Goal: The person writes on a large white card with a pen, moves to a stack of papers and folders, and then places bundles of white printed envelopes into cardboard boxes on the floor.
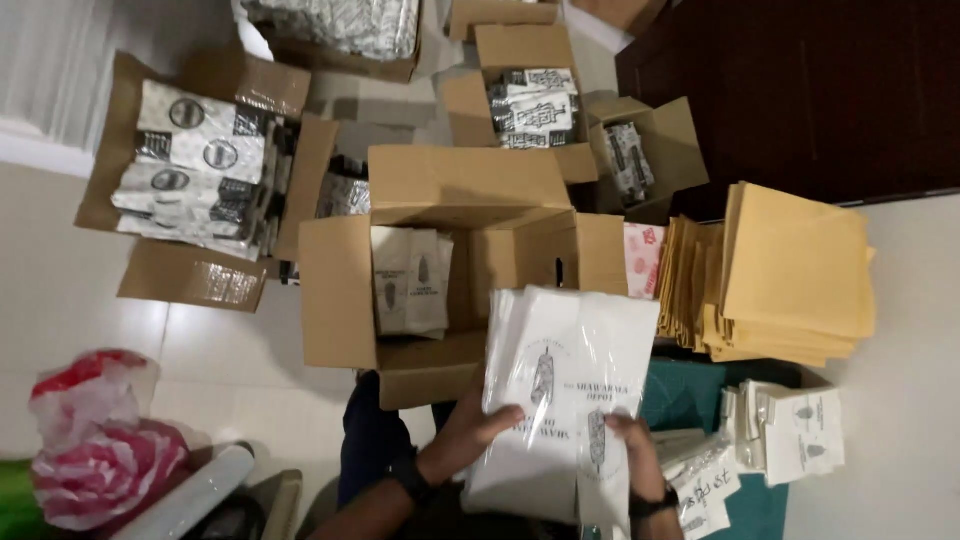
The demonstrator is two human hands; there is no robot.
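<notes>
Both my hands grip a thick stack of white paper bags (570, 390) with a dark printed emblem, held in front of me over my lap. My left hand (470, 432) clasps its left lower edge, thumb on top. My right hand (632, 452) holds the lower right part, fingers over the front. Each wrist wears a dark band. Just beyond the stack stands an open cardboard box (340, 290) with a few of the same white bags (410, 280) standing inside at its left.
A pile of tan envelopes (790, 270) lies at the right. More white bags (790, 430) rest on a teal surface (680, 390). Other open boxes of silver-and-white packets (200, 165) sit at the left and back. A red-and-white plastic bag (100, 450) lies at lower left.
</notes>
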